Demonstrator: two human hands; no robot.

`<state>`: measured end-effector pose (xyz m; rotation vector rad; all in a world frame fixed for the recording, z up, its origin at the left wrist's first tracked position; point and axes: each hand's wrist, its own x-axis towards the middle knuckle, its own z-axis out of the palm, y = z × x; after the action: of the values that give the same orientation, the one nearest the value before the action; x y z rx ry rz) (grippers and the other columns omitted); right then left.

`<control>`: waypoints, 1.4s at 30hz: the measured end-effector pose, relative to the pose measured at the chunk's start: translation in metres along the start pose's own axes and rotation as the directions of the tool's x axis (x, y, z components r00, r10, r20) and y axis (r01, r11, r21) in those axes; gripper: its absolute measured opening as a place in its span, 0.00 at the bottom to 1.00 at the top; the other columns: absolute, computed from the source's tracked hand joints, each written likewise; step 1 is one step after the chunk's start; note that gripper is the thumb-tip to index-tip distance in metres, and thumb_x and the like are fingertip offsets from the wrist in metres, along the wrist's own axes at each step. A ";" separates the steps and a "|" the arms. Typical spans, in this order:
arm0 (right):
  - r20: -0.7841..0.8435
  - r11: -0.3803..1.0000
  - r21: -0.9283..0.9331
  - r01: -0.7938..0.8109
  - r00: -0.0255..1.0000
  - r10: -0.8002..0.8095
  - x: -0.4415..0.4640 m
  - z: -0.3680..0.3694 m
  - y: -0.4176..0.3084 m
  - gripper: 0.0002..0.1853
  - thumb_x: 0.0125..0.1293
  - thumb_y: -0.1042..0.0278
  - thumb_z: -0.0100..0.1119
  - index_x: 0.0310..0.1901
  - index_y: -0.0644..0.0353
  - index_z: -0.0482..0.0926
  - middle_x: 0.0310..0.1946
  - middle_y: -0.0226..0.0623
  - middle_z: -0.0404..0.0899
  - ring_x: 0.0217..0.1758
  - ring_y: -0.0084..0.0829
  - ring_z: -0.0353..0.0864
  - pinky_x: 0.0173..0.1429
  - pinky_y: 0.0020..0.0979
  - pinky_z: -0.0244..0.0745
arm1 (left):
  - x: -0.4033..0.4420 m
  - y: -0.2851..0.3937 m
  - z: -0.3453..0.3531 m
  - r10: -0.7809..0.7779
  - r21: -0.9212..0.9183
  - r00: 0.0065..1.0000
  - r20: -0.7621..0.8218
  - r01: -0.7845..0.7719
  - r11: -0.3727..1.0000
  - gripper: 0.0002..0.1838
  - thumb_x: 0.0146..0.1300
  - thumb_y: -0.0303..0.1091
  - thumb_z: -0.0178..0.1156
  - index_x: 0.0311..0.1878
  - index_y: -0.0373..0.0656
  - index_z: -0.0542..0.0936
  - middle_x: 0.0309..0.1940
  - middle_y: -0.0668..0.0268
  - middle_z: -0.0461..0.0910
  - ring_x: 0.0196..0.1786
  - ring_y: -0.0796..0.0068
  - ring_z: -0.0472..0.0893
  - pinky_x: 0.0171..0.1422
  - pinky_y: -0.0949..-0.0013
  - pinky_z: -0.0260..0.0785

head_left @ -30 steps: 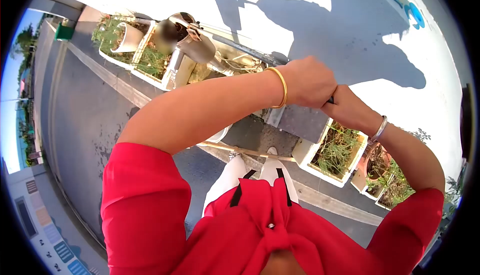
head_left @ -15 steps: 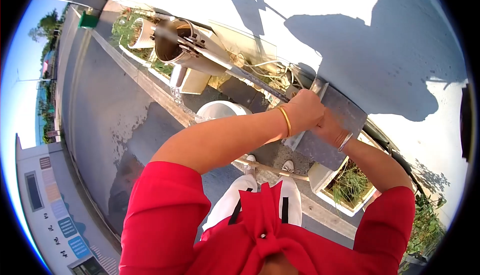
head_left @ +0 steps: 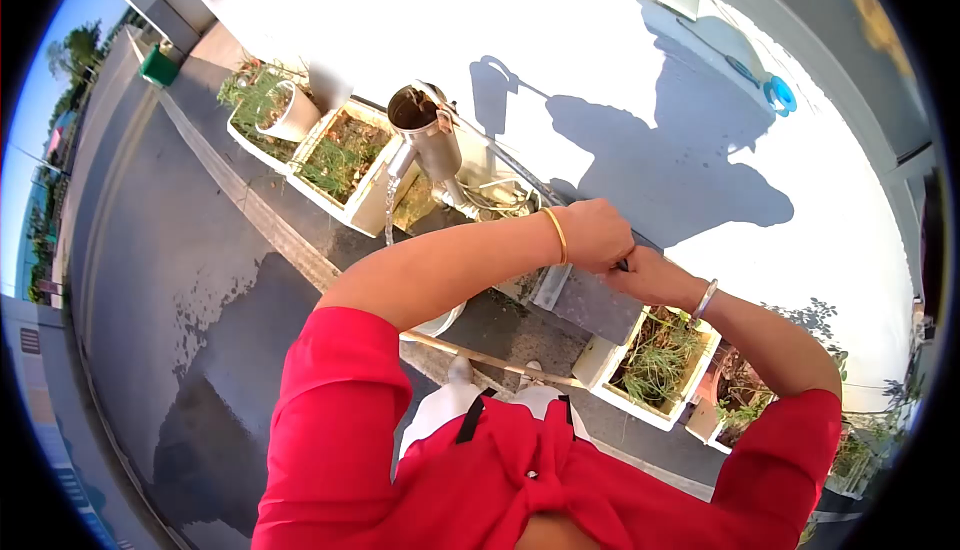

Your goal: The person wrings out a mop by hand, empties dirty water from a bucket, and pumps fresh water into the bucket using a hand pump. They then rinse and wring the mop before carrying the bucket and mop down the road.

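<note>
My left hand (head_left: 592,235), with a gold bangle at the wrist, is wrapped round the long handle (head_left: 515,165) of a metal hand pump. Close beside it, my right hand (head_left: 655,278), wearing a silver bangle, grips the dark end of the same handle. The pump body (head_left: 437,150) has an open, rusty top and stands by the white wall. Water (head_left: 391,208) runs from its spout (head_left: 400,162). A white bucket (head_left: 440,322) is partly hidden behind my left forearm.
Planter boxes with grass stand left of the pump (head_left: 345,155) and right of my feet (head_left: 655,360). A wooden pole (head_left: 490,358) lies across in front of my shoes. A grey slab (head_left: 597,302) sits below my hands. Wet patches mark the pavement (head_left: 215,420).
Both hands rose a little and then came down again with the handle, while the camera view shifted. Water keeps running from the spout, and the bucket is now more hidden by my forearm.
</note>
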<state>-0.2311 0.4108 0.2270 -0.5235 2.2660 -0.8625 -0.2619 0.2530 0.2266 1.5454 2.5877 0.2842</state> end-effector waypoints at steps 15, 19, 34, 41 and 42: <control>-0.058 0.979 0.066 0.195 0.980 -0.191 0.031 -0.017 0.050 0.11 0.53 0.69 0.50 0.32 0.70 0.75 0.26 0.56 0.75 0.30 0.53 0.73 0.34 0.37 0.69 | 0.031 -0.021 0.014 -0.080 -0.202 0.995 -0.053 0.068 0.977 0.09 0.45 0.33 0.55 0.17 0.39 0.76 0.18 0.55 0.76 0.24 0.58 0.79 0.28 0.62 0.70; -0.059 0.945 0.032 0.325 0.945 -0.323 0.070 0.005 0.097 0.10 0.52 0.69 0.52 0.31 0.67 0.75 0.26 0.53 0.75 0.32 0.51 0.74 0.35 0.37 0.70 | 0.043 -0.040 0.068 -0.153 -0.123 0.988 0.010 0.153 0.980 0.07 0.47 0.32 0.55 0.22 0.39 0.78 0.20 0.58 0.78 0.26 0.62 0.80 0.28 0.63 0.70; -0.244 0.947 0.137 0.292 0.936 -0.254 0.122 0.083 0.121 0.11 0.53 0.67 0.53 0.34 0.65 0.75 0.29 0.52 0.76 0.35 0.50 0.75 0.37 0.39 0.70 | 0.015 -0.047 0.115 -0.159 0.279 0.972 0.173 0.106 0.955 0.05 0.46 0.34 0.57 0.19 0.48 0.79 0.23 0.67 0.80 0.28 0.69 0.80 0.29 0.68 0.70; -0.077 0.986 -0.146 0.081 0.993 -0.093 0.005 0.000 0.009 0.15 0.57 0.61 0.54 0.33 0.69 0.73 0.21 0.37 0.74 0.26 0.27 0.71 0.32 0.32 0.68 | 0.001 0.004 -0.010 -0.020 0.033 0.999 0.038 0.018 0.999 0.07 0.44 0.33 0.56 0.18 0.41 0.78 0.19 0.57 0.77 0.24 0.58 0.78 0.29 0.63 0.70; 0.043 0.984 -0.151 -0.098 0.993 0.106 -0.012 -0.026 -0.032 0.15 0.57 0.61 0.53 0.33 0.69 0.73 0.20 0.36 0.74 0.25 0.27 0.71 0.32 0.32 0.68 | 0.002 0.005 -0.029 0.006 -0.020 1.000 0.006 -0.006 1.000 0.06 0.44 0.33 0.56 0.19 0.41 0.78 0.19 0.57 0.77 0.24 0.58 0.78 0.30 0.63 0.70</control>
<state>-0.2360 0.4067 0.2694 -0.4849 2.2997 -0.6259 -0.2642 0.2543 0.2557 1.5450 2.5684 0.3049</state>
